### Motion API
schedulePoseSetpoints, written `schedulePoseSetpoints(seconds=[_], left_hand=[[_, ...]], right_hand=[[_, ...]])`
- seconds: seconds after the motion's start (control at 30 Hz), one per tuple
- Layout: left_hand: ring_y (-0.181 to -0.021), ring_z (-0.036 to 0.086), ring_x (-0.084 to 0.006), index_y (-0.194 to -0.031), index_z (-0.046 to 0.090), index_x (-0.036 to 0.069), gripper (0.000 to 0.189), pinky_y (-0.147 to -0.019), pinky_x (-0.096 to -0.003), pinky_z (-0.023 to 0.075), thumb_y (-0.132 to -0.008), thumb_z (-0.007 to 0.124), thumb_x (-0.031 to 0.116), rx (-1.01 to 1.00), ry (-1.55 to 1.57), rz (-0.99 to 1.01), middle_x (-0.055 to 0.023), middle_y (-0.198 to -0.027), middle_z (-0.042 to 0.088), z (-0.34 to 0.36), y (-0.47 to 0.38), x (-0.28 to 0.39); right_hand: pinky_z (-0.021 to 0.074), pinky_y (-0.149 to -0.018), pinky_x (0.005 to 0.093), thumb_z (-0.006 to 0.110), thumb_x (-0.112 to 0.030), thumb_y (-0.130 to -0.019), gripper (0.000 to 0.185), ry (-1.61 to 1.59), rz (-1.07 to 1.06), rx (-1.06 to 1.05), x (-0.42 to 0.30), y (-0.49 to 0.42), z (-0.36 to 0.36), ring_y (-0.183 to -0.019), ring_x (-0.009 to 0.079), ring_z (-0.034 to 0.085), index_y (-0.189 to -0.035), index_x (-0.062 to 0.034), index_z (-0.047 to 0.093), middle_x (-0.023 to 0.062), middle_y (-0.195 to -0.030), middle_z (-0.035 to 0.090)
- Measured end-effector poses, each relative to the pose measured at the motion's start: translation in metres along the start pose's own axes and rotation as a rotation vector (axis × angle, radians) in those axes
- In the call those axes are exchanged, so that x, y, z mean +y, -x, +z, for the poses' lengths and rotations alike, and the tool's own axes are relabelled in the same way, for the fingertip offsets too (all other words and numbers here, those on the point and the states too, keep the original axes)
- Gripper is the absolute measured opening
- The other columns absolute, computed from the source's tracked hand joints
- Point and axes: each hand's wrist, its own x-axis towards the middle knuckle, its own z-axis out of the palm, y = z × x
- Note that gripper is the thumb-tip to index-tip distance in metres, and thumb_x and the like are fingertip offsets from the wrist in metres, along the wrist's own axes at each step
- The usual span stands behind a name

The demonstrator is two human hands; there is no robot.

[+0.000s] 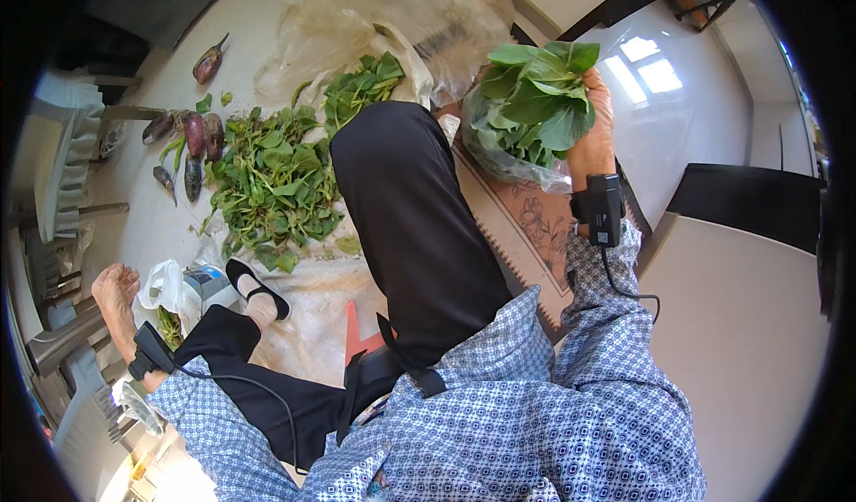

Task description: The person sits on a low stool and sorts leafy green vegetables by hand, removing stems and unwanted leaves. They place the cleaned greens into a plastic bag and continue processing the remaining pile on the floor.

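Observation:
My right hand [598,117] grips a bunch of leafy greens [545,91] over a clear plastic bag [491,141] that holds more greens. On the far left, my left hand [115,291] is raised beside a white plastic bag [164,287] with stems inside; its fingers look curled, and whether anything lies in them does not show. A large heap of green leaves and stems [281,174] lies on the floor beyond my left foot. A smaller pile of greens [368,84] rests at the mouth of an open plastic bag [314,40].
Several eggplants [194,134] and green chili peppers [178,154] lie left of the heap, with one eggplant [208,64] farther off. A patterned mat [528,214] lies to the right of my knee. Chairs [57,161] stand along the left, and a pink plastic piece [354,331] is near my lap.

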Motion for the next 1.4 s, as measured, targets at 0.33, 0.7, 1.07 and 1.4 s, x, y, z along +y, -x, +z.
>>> schedulePoseSetpoints(seconds=[0.33, 0.7, 1.07, 1.4], left_hand=[[-0.064, 0.061, -0.0166, -0.102, 0.059, -0.004, 0.023, -0.052, -0.0262, 0.0477, -0.088, 0.056, 0.014, -0.016, -0.103, -0.033, -0.0075, -0.080, 0.062, 0.012, -0.020, -0.007], [-0.062, 0.060, -0.0159, -0.101, 0.058, -0.004, 0.021, -0.049, -0.0260, 0.0455, -0.088, 0.052, 0.011, -0.068, -0.212, -0.016, -0.0070, -0.079, 0.059, 0.030, -0.028, -0.006], [-0.058, 0.061, -0.0168, -0.099, 0.057, -0.004, 0.021, -0.043, -0.0254, 0.0456, -0.086, 0.050, 0.011, -0.047, -0.334, 0.010, -0.0082, -0.079, 0.057, 0.053, -0.025, -0.001], [-0.058, 0.061, -0.0165, -0.097, 0.058, -0.004, 0.021, -0.044, -0.0251, 0.0456, -0.086, 0.051, 0.012, -0.078, -0.385, 0.022, -0.0084, -0.079, 0.058, 0.061, -0.032, -0.004]], right_hand=[[0.0562, -0.075, 0.0384, 0.054, -0.017, -0.091, 0.021, 0.180, 0.056, 0.292, -0.051, -0.059, -0.115, -0.078, 0.0265, 0.065, -0.096, 0.0019, 0.062, 0.0142, -0.091, 0.067], [0.0475, -0.058, 0.0397, 0.068, -0.015, -0.079, 0.023, 0.971, 0.206, 0.420, 0.021, -0.126, -0.222, -0.062, 0.0263, 0.058, -0.087, 0.0057, 0.063, 0.0118, -0.077, 0.062], [0.0478, -0.091, 0.0484, 0.063, -0.023, -0.080, 0.050, 1.786, 0.144, 0.570, 0.072, -0.119, -0.229, -0.108, 0.0499, 0.055, -0.119, 0.0075, 0.053, 0.0365, -0.122, 0.050], [0.0447, -0.096, 0.0483, 0.066, -0.015, -0.076, 0.070, 1.954, -0.082, 0.393, 0.058, -0.134, -0.186, -0.113, 0.0481, 0.053, -0.140, -0.0099, 0.038, 0.0331, -0.126, 0.047]])
